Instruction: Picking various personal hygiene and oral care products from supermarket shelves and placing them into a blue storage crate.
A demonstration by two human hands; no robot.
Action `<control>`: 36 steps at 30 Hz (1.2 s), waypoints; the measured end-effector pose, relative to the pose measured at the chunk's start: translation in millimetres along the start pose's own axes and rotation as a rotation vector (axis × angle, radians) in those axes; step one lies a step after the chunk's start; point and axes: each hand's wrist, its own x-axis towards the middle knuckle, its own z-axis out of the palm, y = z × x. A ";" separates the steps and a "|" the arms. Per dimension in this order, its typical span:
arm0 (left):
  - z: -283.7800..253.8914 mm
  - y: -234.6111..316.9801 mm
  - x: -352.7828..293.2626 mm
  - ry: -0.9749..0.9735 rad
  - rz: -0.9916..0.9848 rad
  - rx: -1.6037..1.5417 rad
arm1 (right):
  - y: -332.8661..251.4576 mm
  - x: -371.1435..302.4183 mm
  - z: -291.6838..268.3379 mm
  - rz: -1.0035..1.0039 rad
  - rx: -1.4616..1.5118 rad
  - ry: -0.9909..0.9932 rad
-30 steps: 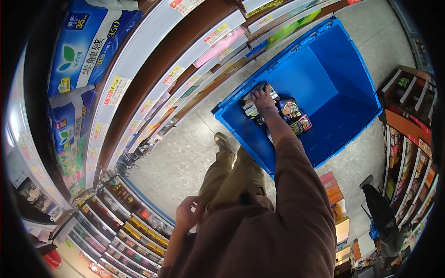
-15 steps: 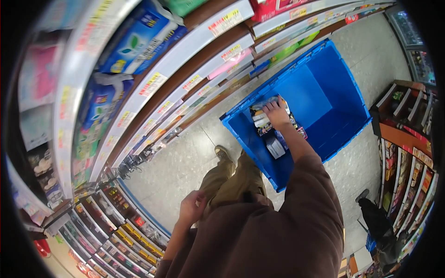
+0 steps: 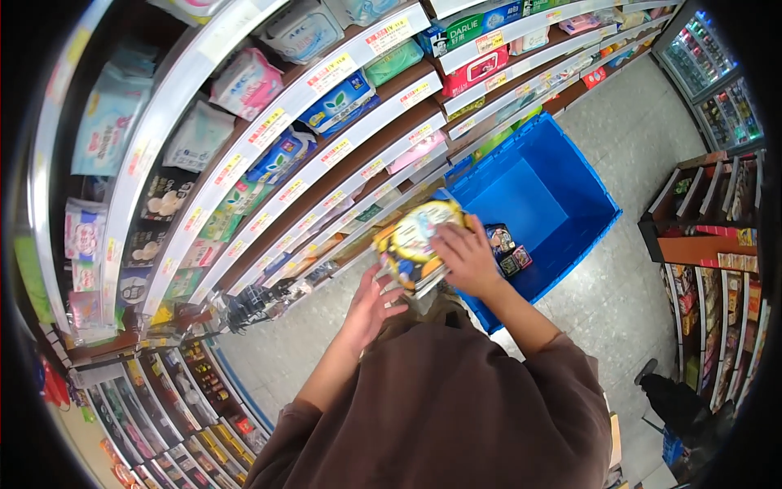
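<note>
My right hand (image 3: 466,254) grips a colourful pack (image 3: 415,241) in yellow, black and white, lifted in front of my body. Its fingers lie over the pack's right side. Below the pack's left corner is my left hand (image 3: 373,310), fingers spread; whether the fingertips touch the pack I cannot tell. Just right of the pack stands a large blue plastic crate (image 3: 562,196) on the floor. Inside its near end lie some small dark, colourful packets (image 3: 509,251), partly hidden by my right hand and arm.
Shelves of packaged goods (image 3: 334,102) curve along the left and far side, close to the crate. A lower-left rack (image 3: 175,407) and a right-hand rack (image 3: 717,310) hold more goods. Glass-fronted coolers (image 3: 709,73) stand far right. A person in dark clothes (image 3: 672,399) is at the lower right.
My right hand has come out of the crate with the colourful pack, moving left toward my body. My left hand has risen to the pack, its fingers spreading. The view has shifted.
</note>
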 end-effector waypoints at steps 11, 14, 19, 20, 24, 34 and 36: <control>-37.4 13.5 -25.8 0.434 0.216 -0.105 | -93.5 28.4 28.6 -0.125 0.174 -0.045; -47.0 22.4 -36.5 0.380 0.291 -0.103 | -93.1 38.8 -10.2 0.081 0.405 -0.167; -66.5 35.4 -49.4 0.267 0.363 -0.121 | -54.3 18.1 15.8 0.423 0.950 0.023; -64.9 39.2 -49.1 0.286 0.354 -0.112 | -46.1 13.0 24.0 0.608 1.313 -0.009; -64.4 38.4 -45.7 0.242 0.376 -0.140 | -54.0 25.4 24.6 0.957 1.842 -0.200; -76.2 11.2 -38.3 -0.048 0.247 -0.004 | -39.1 72.0 46.2 0.993 1.731 -0.406; -77.9 23.2 -35.2 -0.157 0.203 0.008 | -35.6 89.0 46.4 0.725 1.620 -0.740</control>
